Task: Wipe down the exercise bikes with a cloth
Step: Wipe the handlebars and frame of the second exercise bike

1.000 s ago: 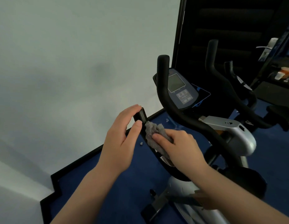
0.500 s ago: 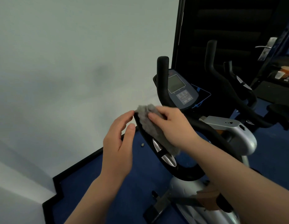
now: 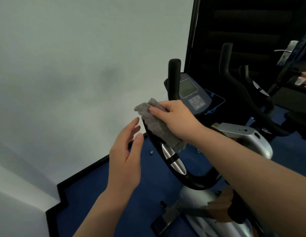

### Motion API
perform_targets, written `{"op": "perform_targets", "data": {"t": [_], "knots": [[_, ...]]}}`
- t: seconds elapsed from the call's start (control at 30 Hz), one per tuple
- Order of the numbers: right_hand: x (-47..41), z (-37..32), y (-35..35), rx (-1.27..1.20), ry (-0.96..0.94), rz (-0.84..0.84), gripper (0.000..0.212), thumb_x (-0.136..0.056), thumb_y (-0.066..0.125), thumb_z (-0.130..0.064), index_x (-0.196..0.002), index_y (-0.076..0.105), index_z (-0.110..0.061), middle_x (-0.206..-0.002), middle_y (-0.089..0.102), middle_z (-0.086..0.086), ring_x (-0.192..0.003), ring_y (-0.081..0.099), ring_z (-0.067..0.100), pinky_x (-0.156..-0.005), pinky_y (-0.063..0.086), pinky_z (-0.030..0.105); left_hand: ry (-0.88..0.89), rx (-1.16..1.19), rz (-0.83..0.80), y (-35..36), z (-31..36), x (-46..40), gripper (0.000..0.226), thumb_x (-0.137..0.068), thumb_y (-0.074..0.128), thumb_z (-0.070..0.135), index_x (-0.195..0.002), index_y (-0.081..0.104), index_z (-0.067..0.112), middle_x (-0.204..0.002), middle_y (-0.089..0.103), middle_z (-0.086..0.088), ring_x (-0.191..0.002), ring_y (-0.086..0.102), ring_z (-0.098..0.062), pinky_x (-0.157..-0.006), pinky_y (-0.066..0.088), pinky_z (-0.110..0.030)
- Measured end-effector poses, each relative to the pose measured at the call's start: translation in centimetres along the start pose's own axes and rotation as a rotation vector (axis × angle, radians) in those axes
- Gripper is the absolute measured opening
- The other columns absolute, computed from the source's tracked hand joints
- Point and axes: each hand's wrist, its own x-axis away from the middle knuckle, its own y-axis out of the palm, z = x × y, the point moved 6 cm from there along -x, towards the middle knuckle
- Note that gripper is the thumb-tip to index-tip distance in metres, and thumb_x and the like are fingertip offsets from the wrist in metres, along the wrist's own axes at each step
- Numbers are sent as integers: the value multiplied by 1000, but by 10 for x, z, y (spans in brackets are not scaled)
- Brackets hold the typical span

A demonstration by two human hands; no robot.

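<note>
A grey fluffy cloth [image 3: 157, 125] is draped over the upper end of the bike's near black handlebar [image 3: 172, 159], which carries a silver grip sensor. My right hand [image 3: 172, 117] presses the cloth onto that bar end and holds it. My left hand [image 3: 126, 156] hovers just left of the bar, fingers spread, touching nothing. The exercise bike [image 3: 244, 137] has a silver body and a dark console [image 3: 191, 94] with a screen behind an upright black handle [image 3: 173, 79].
A pale wall fills the left side, with a black skirting edge [image 3: 83, 175] along the blue carpet [image 3: 128, 211]. A second bike's handlebars [image 3: 241, 93] stand behind to the right. A door handle [image 3: 285, 53] and small items sit at far right.
My right hand has slid the cloth up the handlebar to its tip. My left hand has let go of the bar end and drawn back, fingers now apart.
</note>
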Motion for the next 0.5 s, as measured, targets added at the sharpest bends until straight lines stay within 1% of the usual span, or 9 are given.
{"op": "perform_targets", "data": {"t": [0.07, 0.13, 0.2, 0.23, 0.27, 0.33, 0.37, 0.43, 0.5], "knots": [[13, 14, 4, -31, 38, 33, 32, -93, 56, -34, -83, 69, -6, -82, 70, 18, -74, 68, 26, -75, 55, 47, 40, -24, -2, 2, 4, -4, 42, -93, 44, 31, -135, 51, 31, -131, 56, 22, -123, 48, 6, -96, 41, -13], [40, 35, 9, 54, 85, 34, 35, -92, 55, -38, -83, 68, -7, -78, 71, 12, -76, 68, 25, -73, 55, 47, 97, -73, -38, 6, 8, -6, 42, -94, 44, 28, -135, 51, 29, -135, 51, 24, -127, 43, 7, -99, 36, -9], [67, 51, 4, 182, 114, 39, 38, -90, 54, -45, -72, 65, -13, -63, 66, -2, -61, 63, 10, -58, 54, 33, 151, -133, -77, 9, 11, -8, 41, -95, 43, 25, -135, 50, 28, -138, 47, 24, -129, 38, 10, -100, 30, -5], [76, 55, 0, 251, 115, 35, 38, -89, 53, -46, -64, 60, -18, -54, 59, -7, -52, 56, 4, -49, 46, 22, 166, -148, -83, 9, 10, -9, 40, -95, 43, 24, -135, 50, 30, -139, 46, 24, -130, 37, 11, -101, 29, -5], [81, 55, -3, 302, 119, 22, 39, -89, 54, -47, -59, 56, -21, -49, 54, -9, -47, 51, 3, -45, 40, 19, 171, -148, -85, 8, 10, -9, 40, -96, 43, 24, -134, 49, 31, -139, 46, 23, -130, 37, 11, -101, 29, -5], [78, 45, -4, 364, 106, 6, 37, -90, 54, -45, -61, 58, -22, -50, 55, -8, -48, 53, 4, -45, 39, 18, 166, -127, -88, 8, 9, -9, 40, -96, 42, 24, -133, 49, 35, -140, 46, 23, -130, 38, 9, -102, 30, -7], [72, 38, 0, 387, 86, 32, 34, -91, 53, -44, -66, 61, -21, -54, 58, -7, -51, 55, 5, -47, 41, 17, 161, -116, -91, 8, 8, -8, 40, -95, 42, 24, -132, 48, 38, -141, 45, 23, -130, 38, 8, -102, 32, -8], [61, 22, 14, 430, 61, 157, 30, -92, 52, -40, -77, 63, -17, -64, 62, -4, -62, 60, 12, -57, 47, 29, 151, -87, -100, 11, 8, -7, 40, -95, 42, 24, -130, 45, 44, -141, 44, 23, -131, 38, 7, -99, 33, -6], [57, 8, 26, 538, 56, 288, 27, -94, 48, -36, -83, 60, -15, -71, 62, -2, -70, 62, 22, -58, 40, 33, 160, -68, -114, 13, 8, -5, 42, -95, 41, 23, -130, 40, 46, -143, 41, 21, -133, 34, 7, -98, 30, -3]]}}
